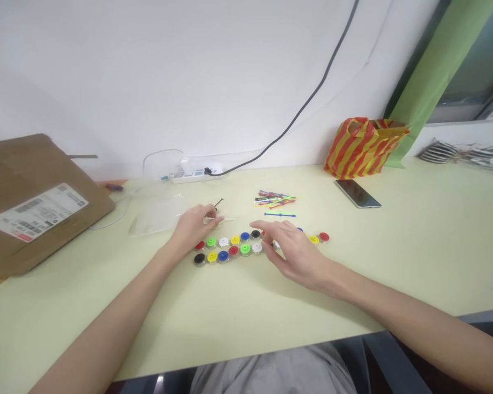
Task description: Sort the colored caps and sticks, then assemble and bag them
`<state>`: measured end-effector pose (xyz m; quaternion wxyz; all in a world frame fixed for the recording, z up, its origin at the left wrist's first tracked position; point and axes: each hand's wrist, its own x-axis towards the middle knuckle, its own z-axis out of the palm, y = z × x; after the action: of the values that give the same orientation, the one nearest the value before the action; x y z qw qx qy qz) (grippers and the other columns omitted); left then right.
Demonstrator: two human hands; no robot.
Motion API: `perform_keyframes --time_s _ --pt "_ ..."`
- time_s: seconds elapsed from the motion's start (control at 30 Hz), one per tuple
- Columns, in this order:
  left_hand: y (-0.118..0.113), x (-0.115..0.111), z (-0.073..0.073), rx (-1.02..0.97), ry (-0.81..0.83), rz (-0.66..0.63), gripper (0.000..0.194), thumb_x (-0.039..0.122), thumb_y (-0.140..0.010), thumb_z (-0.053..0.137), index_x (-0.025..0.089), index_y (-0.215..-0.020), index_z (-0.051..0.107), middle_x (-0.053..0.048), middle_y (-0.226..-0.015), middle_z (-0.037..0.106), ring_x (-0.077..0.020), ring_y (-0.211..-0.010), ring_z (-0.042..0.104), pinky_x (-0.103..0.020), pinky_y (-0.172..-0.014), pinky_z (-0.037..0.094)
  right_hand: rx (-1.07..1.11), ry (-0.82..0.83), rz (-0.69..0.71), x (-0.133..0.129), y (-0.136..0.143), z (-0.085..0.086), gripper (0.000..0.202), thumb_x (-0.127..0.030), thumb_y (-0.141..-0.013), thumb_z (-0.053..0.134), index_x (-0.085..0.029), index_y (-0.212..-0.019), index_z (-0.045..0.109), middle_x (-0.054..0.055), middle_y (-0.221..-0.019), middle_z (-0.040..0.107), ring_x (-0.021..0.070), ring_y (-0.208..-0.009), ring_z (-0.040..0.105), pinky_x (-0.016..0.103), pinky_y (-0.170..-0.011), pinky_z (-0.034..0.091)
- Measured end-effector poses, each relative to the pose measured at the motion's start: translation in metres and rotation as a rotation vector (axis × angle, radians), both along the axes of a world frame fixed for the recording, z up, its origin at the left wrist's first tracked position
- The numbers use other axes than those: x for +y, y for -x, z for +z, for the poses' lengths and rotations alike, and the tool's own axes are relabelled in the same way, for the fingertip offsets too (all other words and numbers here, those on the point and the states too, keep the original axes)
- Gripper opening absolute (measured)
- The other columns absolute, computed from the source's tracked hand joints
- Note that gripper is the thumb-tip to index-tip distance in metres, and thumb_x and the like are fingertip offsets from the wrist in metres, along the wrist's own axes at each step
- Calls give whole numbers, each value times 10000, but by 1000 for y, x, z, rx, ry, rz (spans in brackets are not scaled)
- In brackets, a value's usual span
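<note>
My left hand (195,225) is closed at the left end of two rows of round coloured pieces, thumb and fingers around a thin white arrow pointer (229,220). A black arrow pointer (219,203) sticks out just past those fingertips; whether it is also held, I cannot tell. Over the right part of the rows hovers my right hand (293,253), index finger stretched out and thumb apart, hiding several pieces. Visible pieces include a black one (199,259), a green one (245,249) and a red one (324,237).
Behind the rows lie a pile of coloured arrow pointers (273,199) and a blue one (280,215). A phone (358,193) and striped bag (363,148) stand right. Left are a clear plastic bag (158,213), a power strip (197,173) and a cardboard parcel (36,191).
</note>
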<state>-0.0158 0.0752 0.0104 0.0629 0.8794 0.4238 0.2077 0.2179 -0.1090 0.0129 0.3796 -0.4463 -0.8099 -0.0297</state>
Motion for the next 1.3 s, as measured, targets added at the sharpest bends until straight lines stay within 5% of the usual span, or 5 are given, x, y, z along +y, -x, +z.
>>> perform_keyframes --time_s 0.37,0.9,1.17,1.3 --pt "5 9 -1 61 -103 -167 230 394 -920 563 233 -815 691 -54 -868 699 -256 -900 581 -386 -784 445 -20 16 20 -2 1 4 439 -112 -1012 408 -197 -1442 369 64 -932 671 220 -855 606 384 -817 505" --pt "3 21 -5 -9 -147 -49 197 359 -886 632 219 -759 688 -65 -843 700 -266 -899 552 -393 -787 455 -108 9 17 0 0 2 354 -114 -1022 397 -160 -1367 460 119 -1014 703 232 -880 614 394 -807 482" --pt "4 32 -8 -52 -142 -30 339 409 -881 642 206 -1145 705 -105 -1204 688 -312 -1176 555 -455 -1024 430 -127 -18 32 1 -3 0 355 -92 -1006 424 -174 -1348 475 125 -1077 713 236 -918 610 394 -812 467" --pt "6 39 -10 -44 -51 -68 311 452 -880 631 229 -1062 749 -81 -1118 740 -299 -1145 593 -421 -996 463 -134 -44 39 1 -3 0 351 -71 -995 433 -175 -1324 498 121 -1097 719 236 -925 609 394 -819 459"
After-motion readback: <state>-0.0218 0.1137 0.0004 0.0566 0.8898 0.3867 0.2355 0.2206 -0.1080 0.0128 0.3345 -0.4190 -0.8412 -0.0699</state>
